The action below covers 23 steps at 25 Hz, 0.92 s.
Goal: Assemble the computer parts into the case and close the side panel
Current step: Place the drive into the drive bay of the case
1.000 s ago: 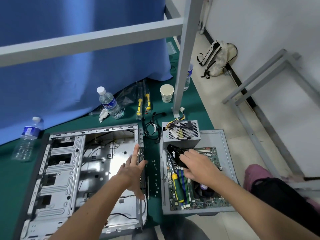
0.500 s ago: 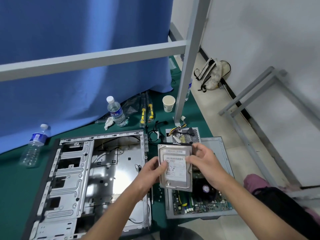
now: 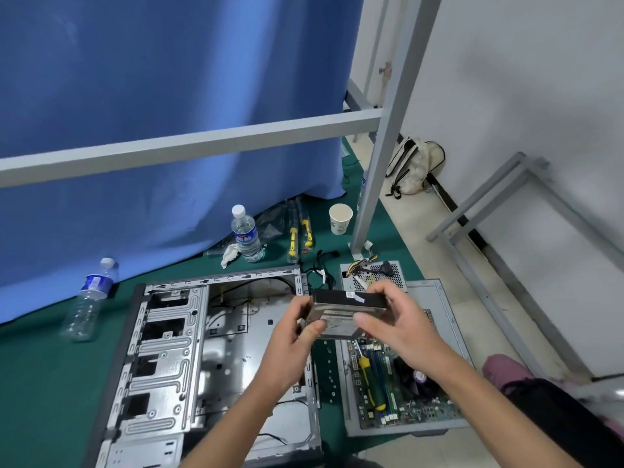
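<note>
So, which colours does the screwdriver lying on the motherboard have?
The screwdriver has a green handle with yellow ends, seen in the head view, the only one.

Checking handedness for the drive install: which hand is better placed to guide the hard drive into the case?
Probably left: the left hand grips the grey metal hard drive on the side nearer the open silver case.

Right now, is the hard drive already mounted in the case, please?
Not mounted: both hands, left hand and right hand, hold the hard drive above the open case.
</note>
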Motion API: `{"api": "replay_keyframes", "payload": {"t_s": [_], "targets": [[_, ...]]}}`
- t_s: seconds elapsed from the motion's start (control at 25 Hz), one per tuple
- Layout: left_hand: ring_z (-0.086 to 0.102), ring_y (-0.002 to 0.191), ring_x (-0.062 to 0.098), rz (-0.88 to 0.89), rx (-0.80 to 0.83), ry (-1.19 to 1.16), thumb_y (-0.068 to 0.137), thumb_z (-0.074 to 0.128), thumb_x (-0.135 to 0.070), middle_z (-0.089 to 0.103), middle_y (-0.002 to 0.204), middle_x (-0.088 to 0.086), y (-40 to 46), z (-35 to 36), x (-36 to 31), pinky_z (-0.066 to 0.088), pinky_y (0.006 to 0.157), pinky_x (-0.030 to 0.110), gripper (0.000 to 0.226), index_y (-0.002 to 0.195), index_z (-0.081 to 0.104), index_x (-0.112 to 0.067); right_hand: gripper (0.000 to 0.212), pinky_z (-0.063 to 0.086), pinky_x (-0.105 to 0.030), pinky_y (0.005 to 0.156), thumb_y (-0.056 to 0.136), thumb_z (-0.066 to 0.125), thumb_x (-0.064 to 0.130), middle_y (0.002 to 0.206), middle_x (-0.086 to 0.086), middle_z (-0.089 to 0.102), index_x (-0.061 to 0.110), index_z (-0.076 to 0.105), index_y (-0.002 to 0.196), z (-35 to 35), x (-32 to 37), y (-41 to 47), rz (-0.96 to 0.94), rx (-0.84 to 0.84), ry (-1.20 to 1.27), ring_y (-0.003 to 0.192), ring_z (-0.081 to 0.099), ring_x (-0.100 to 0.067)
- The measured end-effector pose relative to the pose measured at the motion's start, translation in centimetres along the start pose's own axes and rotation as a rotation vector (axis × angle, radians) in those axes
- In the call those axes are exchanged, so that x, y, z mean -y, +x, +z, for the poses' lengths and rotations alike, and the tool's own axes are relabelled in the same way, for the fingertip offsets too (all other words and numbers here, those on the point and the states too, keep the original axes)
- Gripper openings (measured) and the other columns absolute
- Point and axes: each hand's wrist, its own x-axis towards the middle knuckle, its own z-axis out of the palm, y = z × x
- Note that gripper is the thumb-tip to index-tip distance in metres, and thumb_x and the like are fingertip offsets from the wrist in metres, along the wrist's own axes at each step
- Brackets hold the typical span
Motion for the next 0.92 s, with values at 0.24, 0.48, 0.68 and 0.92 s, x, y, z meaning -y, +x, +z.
{"api": "replay_keyframes", "payload": {"t_s": [0.24,0.48,0.68,0.92], "targets": [[0.061,0.102,0.009,0.121,-0.059,0.12,0.092,0.059,-0.017,0.066,0.104,-0.014,-1.6,-2.8,-0.2,0.046,0.087,0.025,0.032,0.109,0.055,-0.044,0.026,0.04,-0.02,0.061,0.088,0.064,0.049,0.091,-0.004,0.064,0.025,0.058,0.085,3.2,3.1,-0.1,0.042,-0.046,-0.021,0.065,0.05,-0.003],[0.06,0.107,0.012,0.16,-0.096,0.099,0.09,0.062,-0.016,0.066,0.11,-0.013,-3.0,-6.3,-0.3,0.047,0.091,0.031,0.03,0.115,0.058,-0.031,0.009,0.046,-0.043,0.101,0.096,0.058,0.01,0.115,-0.002,0.069,0.007,0.053,0.09,5.6,5.5,-0.9,0.085,0.073,0.212,0.112,0.061,-0.029],[0.06,0.112,0.022,0.207,-0.062,0.024,0.089,0.061,-0.024,0.066,0.116,-0.005,-3.3,-8.8,-0.9,0.048,0.095,0.054,0.026,0.115,0.06,-0.027,0.007,0.05,-0.028,0.091,0.097,0.057,0.009,0.117,-0.001,0.069,0.003,0.053,0.096,7.7,7.8,-0.9,-0.012,0.063,0.144,0.109,0.062,-0.023],[0.069,0.1,0.028,-0.237,-0.043,-0.156,0.096,0.05,-0.052,0.074,0.103,0.002,-3.2,-10.1,-2.1,0.05,0.094,0.057,0.03,0.105,0.064,-0.027,0.026,0.058,-0.049,0.085,0.101,0.05,0.033,0.11,-0.004,0.073,0.02,0.067,0.117,9.0,8.8,-0.2,0.234,0.025,0.313,0.104,0.068,-0.022]]}}
